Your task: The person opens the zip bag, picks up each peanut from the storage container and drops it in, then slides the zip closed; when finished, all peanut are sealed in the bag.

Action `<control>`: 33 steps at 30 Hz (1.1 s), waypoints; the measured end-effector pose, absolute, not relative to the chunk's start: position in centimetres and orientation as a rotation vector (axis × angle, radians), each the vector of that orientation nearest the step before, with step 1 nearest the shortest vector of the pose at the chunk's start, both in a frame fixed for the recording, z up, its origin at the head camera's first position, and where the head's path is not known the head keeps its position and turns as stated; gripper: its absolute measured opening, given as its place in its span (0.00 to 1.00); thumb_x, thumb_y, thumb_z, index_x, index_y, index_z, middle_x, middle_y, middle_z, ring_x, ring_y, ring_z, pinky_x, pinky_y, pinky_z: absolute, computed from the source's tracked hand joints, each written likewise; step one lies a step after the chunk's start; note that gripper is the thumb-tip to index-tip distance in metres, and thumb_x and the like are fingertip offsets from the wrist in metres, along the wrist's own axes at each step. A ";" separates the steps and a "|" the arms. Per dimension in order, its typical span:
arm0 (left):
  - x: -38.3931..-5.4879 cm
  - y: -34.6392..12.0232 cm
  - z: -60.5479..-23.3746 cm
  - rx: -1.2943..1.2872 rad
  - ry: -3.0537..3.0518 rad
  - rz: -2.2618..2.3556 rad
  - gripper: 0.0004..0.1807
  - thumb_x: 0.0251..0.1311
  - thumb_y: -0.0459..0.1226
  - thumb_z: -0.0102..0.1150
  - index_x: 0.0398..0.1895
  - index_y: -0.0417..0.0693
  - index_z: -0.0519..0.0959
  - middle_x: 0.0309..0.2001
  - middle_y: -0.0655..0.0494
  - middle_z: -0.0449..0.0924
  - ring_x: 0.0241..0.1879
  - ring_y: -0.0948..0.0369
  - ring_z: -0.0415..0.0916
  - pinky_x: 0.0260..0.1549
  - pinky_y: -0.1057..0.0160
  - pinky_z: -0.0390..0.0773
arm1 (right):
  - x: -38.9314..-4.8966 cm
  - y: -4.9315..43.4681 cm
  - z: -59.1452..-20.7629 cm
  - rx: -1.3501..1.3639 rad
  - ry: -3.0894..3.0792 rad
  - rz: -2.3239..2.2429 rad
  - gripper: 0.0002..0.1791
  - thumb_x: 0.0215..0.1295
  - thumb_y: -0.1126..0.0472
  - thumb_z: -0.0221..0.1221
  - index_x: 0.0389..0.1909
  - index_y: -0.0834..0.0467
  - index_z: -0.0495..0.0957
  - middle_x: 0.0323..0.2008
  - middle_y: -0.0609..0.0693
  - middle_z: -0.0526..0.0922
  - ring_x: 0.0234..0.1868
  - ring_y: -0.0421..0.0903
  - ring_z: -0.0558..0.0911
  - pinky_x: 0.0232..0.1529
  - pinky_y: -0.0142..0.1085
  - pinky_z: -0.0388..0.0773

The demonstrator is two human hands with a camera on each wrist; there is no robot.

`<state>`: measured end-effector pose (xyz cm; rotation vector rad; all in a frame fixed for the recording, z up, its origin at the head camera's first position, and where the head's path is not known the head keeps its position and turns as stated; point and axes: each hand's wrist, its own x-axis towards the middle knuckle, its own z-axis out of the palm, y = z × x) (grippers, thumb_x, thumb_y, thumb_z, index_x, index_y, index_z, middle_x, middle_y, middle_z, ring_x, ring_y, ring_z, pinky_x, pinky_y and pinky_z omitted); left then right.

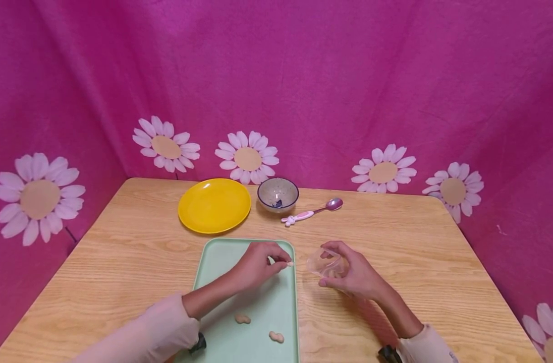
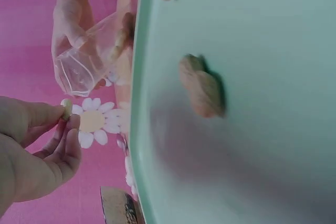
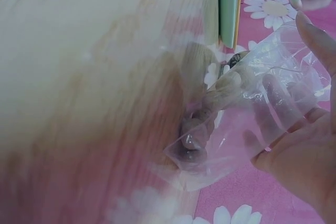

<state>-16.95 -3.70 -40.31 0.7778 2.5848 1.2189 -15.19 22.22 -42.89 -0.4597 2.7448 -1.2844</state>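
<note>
My left hand is over the far end of a pale green tray. Its thumb and fingertips pinch a small pale peanut, mostly covered by the fingers. To the right of the tray, above the table, my right hand holds a clear plastic bag, fingers and thumb spread around its mouth. Several peanuts lie inside the bag in the right wrist view. On the tray lie two unshelled peanuts, one peanut left of the other peanut.
Behind the tray, a yellow plate stands at the back left. Beside it is a blue-rimmed bowl, and a spoon with a pink rabbit handle lies in front. Pink flowered cloth surrounds the wooden table.
</note>
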 end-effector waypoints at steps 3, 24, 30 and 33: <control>-17.1 -2.7 -40.1 0.775 2.577 1.275 0.08 0.58 0.35 0.63 0.40 0.51 0.86 0.34 0.63 0.81 0.34 0.66 0.73 0.33 0.73 0.75 | -15.2 22.3 -42.9 -0.458 2.737 -1.289 0.38 0.45 0.55 0.74 0.58 0.52 0.68 0.48 0.48 0.80 0.55 0.51 0.75 0.57 0.57 0.66; -17.5 0.0 -40.8 0.811 2.485 1.305 0.10 0.59 0.36 0.62 0.44 0.49 0.84 0.36 0.63 0.81 0.35 0.68 0.73 0.36 0.73 0.75 | -15.3 22.0 -42.8 -0.511 2.757 -1.268 0.38 0.44 0.55 0.74 0.58 0.54 0.69 0.46 0.47 0.80 0.52 0.49 0.77 0.55 0.54 0.66; -17.4 -1.8 -40.4 0.815 2.448 1.227 0.11 0.57 0.36 0.64 0.44 0.48 0.84 0.38 0.58 0.83 0.37 0.67 0.76 0.36 0.73 0.76 | -15.2 22.1 -42.8 -0.486 2.754 -1.264 0.39 0.44 0.55 0.74 0.59 0.54 0.68 0.47 0.47 0.80 0.53 0.49 0.76 0.52 0.48 0.67; -17.4 -3.0 -40.2 0.814 2.411 1.202 0.12 0.56 0.35 0.65 0.45 0.47 0.83 0.39 0.54 0.83 0.37 0.66 0.77 0.36 0.73 0.77 | -15.2 22.1 -42.8 -0.487 2.759 -1.270 0.39 0.44 0.55 0.74 0.59 0.55 0.69 0.47 0.48 0.81 0.52 0.49 0.76 0.51 0.46 0.68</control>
